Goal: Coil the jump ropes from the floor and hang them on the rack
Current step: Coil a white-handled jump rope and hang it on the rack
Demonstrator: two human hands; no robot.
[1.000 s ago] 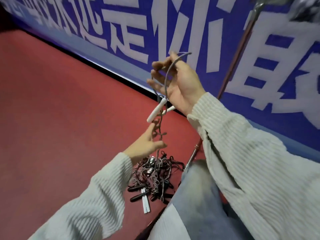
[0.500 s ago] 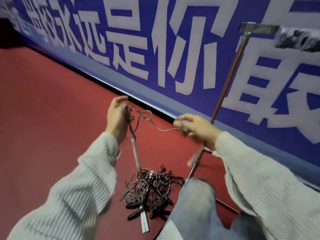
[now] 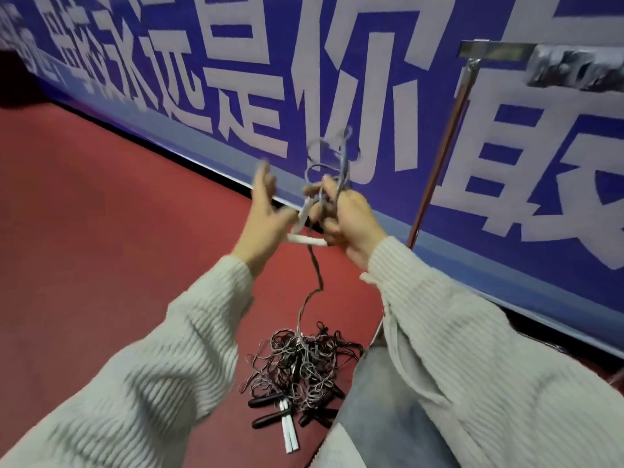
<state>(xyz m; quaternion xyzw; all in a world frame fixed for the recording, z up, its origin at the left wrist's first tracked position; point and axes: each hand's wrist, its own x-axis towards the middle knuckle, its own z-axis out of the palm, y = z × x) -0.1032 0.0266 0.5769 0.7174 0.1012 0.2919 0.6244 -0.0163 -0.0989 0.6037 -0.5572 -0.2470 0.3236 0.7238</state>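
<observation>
A grey jump rope is gathered in loose loops above the right hand, whose fingers curl round the cord and grip it. Two white handles of that rope show between the hands — one lies roughly level below the fingers, the other slants up toward the loops. One strand runs down from the right hand to a tangled pile of ropes on the red floor, where black handles and a pair of white ones stick out at the near side. The left hand is just beside the level handle with its fingers spread and straight — whether it touches the handle cannot be told. To the right stands the rack, a slanted metal pole with a crossbar at its top, against a blue wall banner with large white characters. Both arms wear pale ribbed sleeves.
</observation>
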